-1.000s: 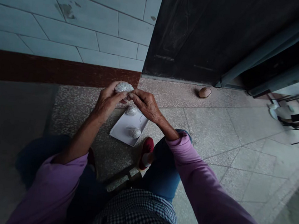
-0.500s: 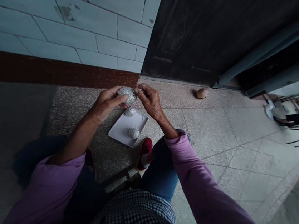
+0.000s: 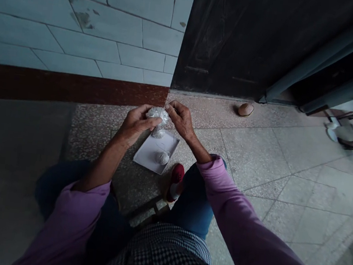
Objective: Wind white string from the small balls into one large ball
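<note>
Both grips on small white wound-thread ball (image 3: 157, 114): your left hand (image 3: 137, 124) clasps it; right hand (image 3: 181, 120), fingertips pinched together, has shifted from 5 to 2 o'clock, likely another wrap.

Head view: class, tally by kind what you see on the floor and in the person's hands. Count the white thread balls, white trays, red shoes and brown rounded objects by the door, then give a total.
White thread balls: 3
White tray: 1
Red shoe: 1
Brown rounded object by the door: 1
Total: 6
</note>
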### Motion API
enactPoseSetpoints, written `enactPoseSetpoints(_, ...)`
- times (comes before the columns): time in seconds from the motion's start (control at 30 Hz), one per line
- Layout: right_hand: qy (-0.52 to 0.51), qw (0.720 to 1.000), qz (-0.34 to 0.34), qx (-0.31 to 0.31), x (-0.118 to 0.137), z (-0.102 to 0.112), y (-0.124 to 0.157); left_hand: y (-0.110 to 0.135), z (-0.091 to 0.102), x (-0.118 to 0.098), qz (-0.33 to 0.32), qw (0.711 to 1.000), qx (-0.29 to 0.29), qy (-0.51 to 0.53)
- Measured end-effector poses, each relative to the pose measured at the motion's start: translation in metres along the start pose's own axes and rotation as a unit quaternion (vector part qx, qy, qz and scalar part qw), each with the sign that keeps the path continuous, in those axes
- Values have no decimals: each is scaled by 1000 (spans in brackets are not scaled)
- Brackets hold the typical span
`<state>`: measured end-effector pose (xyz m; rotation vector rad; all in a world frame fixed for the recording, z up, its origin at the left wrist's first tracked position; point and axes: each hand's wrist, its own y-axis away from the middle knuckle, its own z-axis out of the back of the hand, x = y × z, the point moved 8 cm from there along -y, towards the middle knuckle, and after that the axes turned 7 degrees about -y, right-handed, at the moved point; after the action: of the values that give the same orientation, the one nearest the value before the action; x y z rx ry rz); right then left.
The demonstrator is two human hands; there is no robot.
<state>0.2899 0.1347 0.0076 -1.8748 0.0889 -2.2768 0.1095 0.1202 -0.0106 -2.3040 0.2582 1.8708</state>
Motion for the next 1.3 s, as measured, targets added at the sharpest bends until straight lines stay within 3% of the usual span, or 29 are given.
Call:
enactPoseSetpoints(0.23, -2, 999, 37, 1, 16, 5, 3, 7, 2, -1, 12, 999, 17, -32)
enactPoseSetpoints(0.5, -38, 998, 8, 51, 5, -20, 3, 11, 4, -4, 12, 995, 12, 94)
enactPoseSetpoints(0.63, -22, 996, -35, 76, -3, -35, 4, 2, 16, 1, 2, 994, -42, 97)
enactPoseSetpoints(0.8, 17, 989, -15, 147, -1, -54, 15, -12, 36, 6, -54, 990, -118, 50)
enactPoseSetpoints(0.93, 21, 985, 3, 174, 1, -55, 23, -16, 43, 7, -77, 987, -140, -32)
enactPoseSetpoints(1.1, -12, 991, 24, 131, 11, -31, 17, -12, 36, 7, -55, 989, -92, -97)
enactPoseSetpoints(1.3, 5, 999, 46, 21, 22, 0, 9, 5, 8, 5, -3, 999, 39, -8)
